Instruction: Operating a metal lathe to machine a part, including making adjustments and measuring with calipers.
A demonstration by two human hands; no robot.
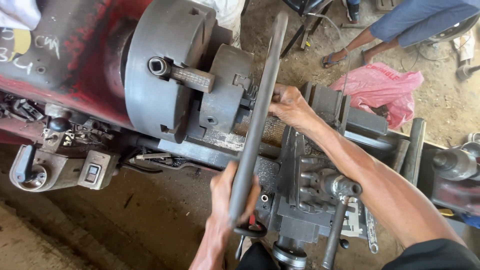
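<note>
Gripping grey steel disc [257, 120] edge (blurred), both hands: left hand [231, 192], right hand [290, 107].

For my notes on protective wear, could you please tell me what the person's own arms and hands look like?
Both hands are bare, with no gloves, rings or watch in view. The left hand leads into a bare forearm. The right hand runs back along a lean, bare forearm to a black sleeve above the elbow.

A long steel bar [257, 117] stands right of the lathe chuck [170, 70], left of the tool post [310, 185].
</note>
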